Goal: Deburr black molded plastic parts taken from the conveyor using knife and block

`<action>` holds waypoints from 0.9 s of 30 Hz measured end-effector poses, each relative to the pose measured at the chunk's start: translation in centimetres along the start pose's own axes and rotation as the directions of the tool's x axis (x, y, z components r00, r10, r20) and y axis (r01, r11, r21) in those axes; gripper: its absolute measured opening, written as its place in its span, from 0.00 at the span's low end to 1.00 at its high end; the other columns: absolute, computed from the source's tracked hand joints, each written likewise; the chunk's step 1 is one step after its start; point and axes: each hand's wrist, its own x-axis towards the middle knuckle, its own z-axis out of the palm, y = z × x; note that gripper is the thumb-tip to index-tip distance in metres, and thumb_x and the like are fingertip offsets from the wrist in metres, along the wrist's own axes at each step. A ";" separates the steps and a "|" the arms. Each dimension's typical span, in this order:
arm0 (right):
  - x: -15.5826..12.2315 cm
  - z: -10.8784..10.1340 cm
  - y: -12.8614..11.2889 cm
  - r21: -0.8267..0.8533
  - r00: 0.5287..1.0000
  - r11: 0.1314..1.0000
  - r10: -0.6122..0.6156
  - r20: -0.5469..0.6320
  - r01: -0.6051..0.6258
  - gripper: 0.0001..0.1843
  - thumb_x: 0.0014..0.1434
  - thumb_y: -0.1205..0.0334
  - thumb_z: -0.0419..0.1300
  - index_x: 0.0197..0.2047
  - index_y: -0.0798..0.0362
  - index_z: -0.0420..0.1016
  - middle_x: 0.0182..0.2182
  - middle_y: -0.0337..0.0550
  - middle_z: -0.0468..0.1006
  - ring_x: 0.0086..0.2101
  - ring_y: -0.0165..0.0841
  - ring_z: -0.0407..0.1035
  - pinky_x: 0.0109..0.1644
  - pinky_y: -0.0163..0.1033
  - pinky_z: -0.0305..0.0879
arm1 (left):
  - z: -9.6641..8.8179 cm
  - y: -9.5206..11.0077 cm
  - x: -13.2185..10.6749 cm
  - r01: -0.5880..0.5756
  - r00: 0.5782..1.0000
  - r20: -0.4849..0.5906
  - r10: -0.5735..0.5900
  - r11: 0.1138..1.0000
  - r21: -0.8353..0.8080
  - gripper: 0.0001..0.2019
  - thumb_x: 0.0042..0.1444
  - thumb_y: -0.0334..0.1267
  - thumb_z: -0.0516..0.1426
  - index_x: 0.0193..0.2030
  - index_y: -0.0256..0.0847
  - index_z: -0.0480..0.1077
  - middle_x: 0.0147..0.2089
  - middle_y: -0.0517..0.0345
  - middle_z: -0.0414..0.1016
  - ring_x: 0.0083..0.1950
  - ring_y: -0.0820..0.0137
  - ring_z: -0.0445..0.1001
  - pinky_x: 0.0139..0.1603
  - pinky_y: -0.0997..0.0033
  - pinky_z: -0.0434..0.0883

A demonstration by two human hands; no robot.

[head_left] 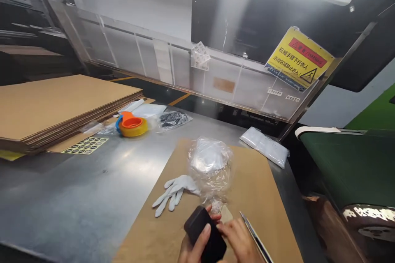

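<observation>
My left hand (pixel 197 250) is wrapped round a black rectangular object with rounded corners (pixel 207 234), its thumb lying across the top face. Fingers of my right hand (pixel 242 240) are curled against the right edge of that same object. Along the outer side of the right hand runs a slim, pointed metal tool (pixel 256 236); whether the hand holds it is unclear. Just beyond the hands, a crumpled clear plastic bag (pixel 211 164) with whitish contents lies on a brown cardboard sheet (pixel 259 185). To its left is a white glove (pixel 177 191), fingers spread.
On the metal table (pixel 92 205) are a tape roll in an orange dispenser (pixel 132 123), a round-sticker sheet (pixel 86 146), a bag of black items (pixel 174 119) and a white packet (pixel 265 146). Stacked cardboard (pixel 61 102) stands left, a green conveyor (pixel 352 164) right. A clear barrier (pixel 179 65) borders the back.
</observation>
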 end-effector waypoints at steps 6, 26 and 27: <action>1.0 6.2 2.3 -0.169 0.937 0.927 0.310 -0.160 -0.335 0.24 0.62 0.51 0.46 0.48 0.62 0.69 0.40 0.62 0.72 0.40 0.49 0.65 0.41 0.57 0.65 | -4.9 2.5 -1.7 -0.266 0.963 0.141 0.230 0.895 0.357 0.16 0.48 0.42 0.59 0.43 0.39 0.73 0.32 0.55 0.75 0.36 0.66 0.72 0.41 0.69 0.67; 0.3 0.1 -8.2 0.354 0.948 0.886 -0.317 -0.007 0.299 0.27 0.63 0.66 0.46 0.65 0.56 0.49 0.47 0.56 0.65 0.45 0.39 0.61 0.44 0.46 0.65 | -7.7 4.4 -4.0 -0.477 0.808 0.585 0.069 0.659 0.582 0.05 0.47 0.32 0.54 0.29 0.37 0.71 0.26 0.54 0.73 0.28 0.69 0.70 0.31 0.72 0.65; 0.3 0.2 -8.4 0.357 0.947 0.885 -0.320 -0.004 0.300 0.27 0.63 0.66 0.47 0.65 0.56 0.49 0.46 0.55 0.65 0.45 0.38 0.61 0.44 0.45 0.65 | -7.7 4.2 -4.1 -0.462 0.810 0.584 0.058 0.675 0.575 0.05 0.47 0.32 0.54 0.29 0.37 0.71 0.26 0.55 0.72 0.28 0.69 0.69 0.31 0.72 0.64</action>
